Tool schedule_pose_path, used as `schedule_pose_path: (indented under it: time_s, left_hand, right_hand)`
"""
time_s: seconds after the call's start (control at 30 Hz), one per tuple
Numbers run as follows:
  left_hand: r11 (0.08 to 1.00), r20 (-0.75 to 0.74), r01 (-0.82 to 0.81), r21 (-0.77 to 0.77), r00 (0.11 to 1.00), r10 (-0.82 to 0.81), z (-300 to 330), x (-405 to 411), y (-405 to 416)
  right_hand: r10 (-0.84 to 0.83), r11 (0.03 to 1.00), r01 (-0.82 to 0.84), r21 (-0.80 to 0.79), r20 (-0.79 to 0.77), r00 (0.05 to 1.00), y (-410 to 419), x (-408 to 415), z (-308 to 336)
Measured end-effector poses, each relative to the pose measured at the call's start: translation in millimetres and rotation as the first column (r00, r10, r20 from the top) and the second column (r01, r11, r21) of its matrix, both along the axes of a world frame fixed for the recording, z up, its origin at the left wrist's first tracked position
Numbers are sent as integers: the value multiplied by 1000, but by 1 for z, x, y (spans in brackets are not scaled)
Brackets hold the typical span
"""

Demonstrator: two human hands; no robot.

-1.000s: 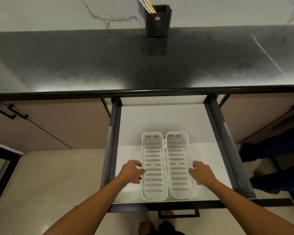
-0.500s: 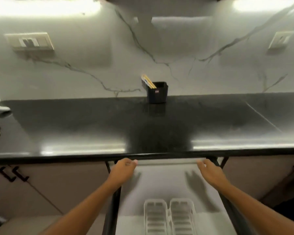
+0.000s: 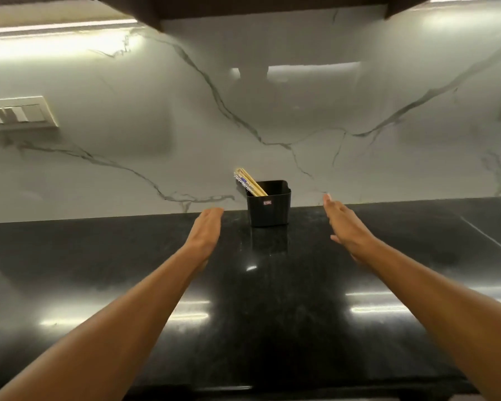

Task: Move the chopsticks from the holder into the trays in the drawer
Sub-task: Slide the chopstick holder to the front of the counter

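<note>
Both arms are stretched out over the dark, glossy table (image 3: 272, 314), one to each side of the black holder (image 3: 269, 204) that stands at the back against the marble wall (image 3: 301, 117). The left hand (image 3: 204, 235) has its fingers straight and together, holding nothing, and sits a little short of the holder on its left. The right hand (image 3: 348, 227) is just as flat and empty, fingers extended, a bit further off on the right. The chopsticks (image 3: 248, 182) stand bundled in the holder's left corner, leaning up and to the left, their tops well clear of the rim. The drawer and its trays are out of sight below the view.

The step looks like reaching in for the chopsticks. To do it well, I'd say one hand should steady the holder, since it looks light and could slide on that polished surface. The left hand is nearer the leaning tops, so it could close round the bundle just above the rim and lift along the lean rather than straight up. Gripping the whole bunch firmly keeps single sticks from slipping out and clattering down.
</note>
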State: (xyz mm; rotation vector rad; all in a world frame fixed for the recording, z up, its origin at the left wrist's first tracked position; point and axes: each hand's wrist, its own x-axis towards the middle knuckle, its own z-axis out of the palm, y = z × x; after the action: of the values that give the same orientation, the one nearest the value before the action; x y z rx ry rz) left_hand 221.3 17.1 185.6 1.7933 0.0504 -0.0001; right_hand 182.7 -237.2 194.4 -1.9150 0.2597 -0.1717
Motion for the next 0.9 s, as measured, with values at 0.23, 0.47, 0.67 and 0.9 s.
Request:
schedule_pose_path:
  time_s: [0.23, 0.47, 0.67, 0.9]
  left_hand:
    - [986, -66, -19, -163, 998, 8, -31, 92, -41]
    - [988, -67, -38, -151, 997, 28, -67, 159, -67]
    - [982, -78, 9, -187, 997, -24, -86, 187, -81]
    - [965, -55, 112, -236, 990, -128, -84, 202, -89]
  right_hand:
    - [23, 995, -26, 98, 31, 999, -10, 101, -41]
    - [69, 982, -75, 172, 46, 997, -6, 170, -74]
    - [130, 971, -138, 197, 53, 990, 2, 207, -88]
    - [251, 940, -249, 233, 20, 968, -2, 236, -97]
